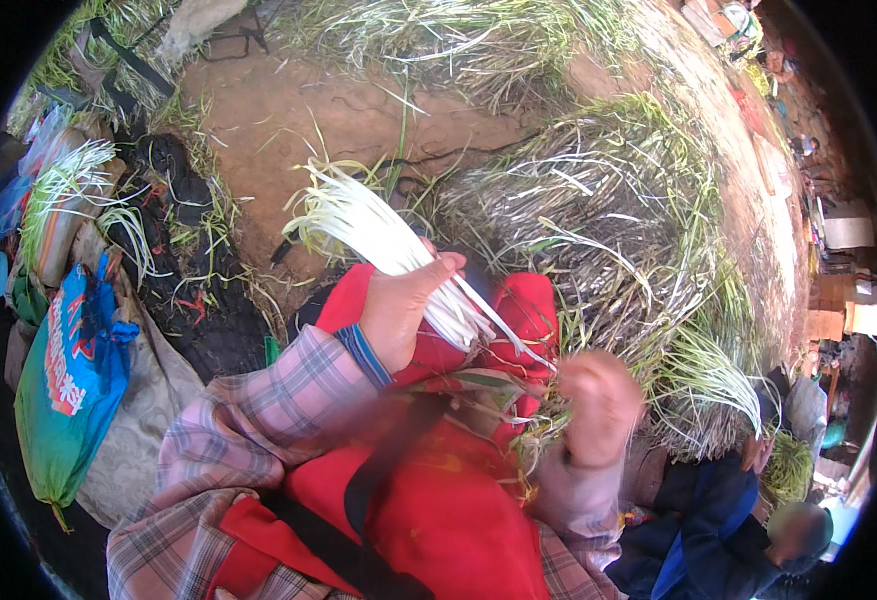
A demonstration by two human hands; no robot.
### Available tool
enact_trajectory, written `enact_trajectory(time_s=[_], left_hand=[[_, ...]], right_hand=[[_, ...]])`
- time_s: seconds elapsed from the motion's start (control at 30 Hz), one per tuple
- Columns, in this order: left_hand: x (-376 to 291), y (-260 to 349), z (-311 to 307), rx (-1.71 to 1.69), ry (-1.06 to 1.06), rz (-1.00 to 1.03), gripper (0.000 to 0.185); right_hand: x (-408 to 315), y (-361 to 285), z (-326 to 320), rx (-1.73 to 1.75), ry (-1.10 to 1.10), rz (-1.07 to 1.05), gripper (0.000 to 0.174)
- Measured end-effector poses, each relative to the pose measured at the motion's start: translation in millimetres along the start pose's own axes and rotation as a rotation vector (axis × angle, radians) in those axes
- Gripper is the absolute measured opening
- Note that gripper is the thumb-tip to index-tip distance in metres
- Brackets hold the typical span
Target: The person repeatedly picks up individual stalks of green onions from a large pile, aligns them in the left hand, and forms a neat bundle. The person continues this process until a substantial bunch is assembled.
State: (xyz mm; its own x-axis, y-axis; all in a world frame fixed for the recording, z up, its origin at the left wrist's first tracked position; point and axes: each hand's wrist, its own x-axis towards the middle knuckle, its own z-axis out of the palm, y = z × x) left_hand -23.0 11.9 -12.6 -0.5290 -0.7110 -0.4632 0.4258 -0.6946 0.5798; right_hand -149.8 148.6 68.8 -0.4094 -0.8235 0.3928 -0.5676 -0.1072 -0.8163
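Observation:
My left hand [401, 307] is closed around a bunch of long, pale blanched stalks [367, 221], probably garlic chives. Their yellowish leaf tips fan out to the upper left, and the white cut ends point down to the right. One thin stalk [509, 326] slants out of the bunch, its end at the fingers of my right hand [603, 401]. Motion blurs that hand; its fingers look curled and pinched on the stalk's tip. Below both hands, a red garment [423, 502] covers my lap, with leaf scraps [483, 379] on it.
A large heap of uncleaned stalks [596, 202] lies ahead to the right, another heap [468, 45] farther off. At left are a blue-green plastic bag [70, 382] and pale green stalks [70, 187] on a sack. Right of me, a person in dark clothes [701, 525] holds stalks [716, 367].

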Motion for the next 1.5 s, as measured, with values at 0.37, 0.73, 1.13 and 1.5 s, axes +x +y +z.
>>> enact_trajectory(time_s=[0.37, 0.73, 1.13, 1.5], left_hand=[[-7.2, -8.9, -2.3, 0.07, -0.166, 0.05, 0.02], [-7.2, -11.6, -5.3, 0.111, -0.084, 0.011, 0.023], [9.5, 4.7, -18.1, -0.038, 0.044, 0.05, 0.023], [-4.5, -5.8, -10.4, -0.191, -0.113, -0.064, 0.024]], right_hand=[[24.8, 25.7, 41.7, -0.653, -0.29, -0.214, 0.014], [17.8, 38.7, 49.4, -0.586, -0.375, -0.167, 0.004], [-24.8, 31.9, -65.3, 0.72, 0.407, 0.238, 0.017], [-13.0, 55.3, 103.5, 0.035, 0.137, 0.163, 0.01]])
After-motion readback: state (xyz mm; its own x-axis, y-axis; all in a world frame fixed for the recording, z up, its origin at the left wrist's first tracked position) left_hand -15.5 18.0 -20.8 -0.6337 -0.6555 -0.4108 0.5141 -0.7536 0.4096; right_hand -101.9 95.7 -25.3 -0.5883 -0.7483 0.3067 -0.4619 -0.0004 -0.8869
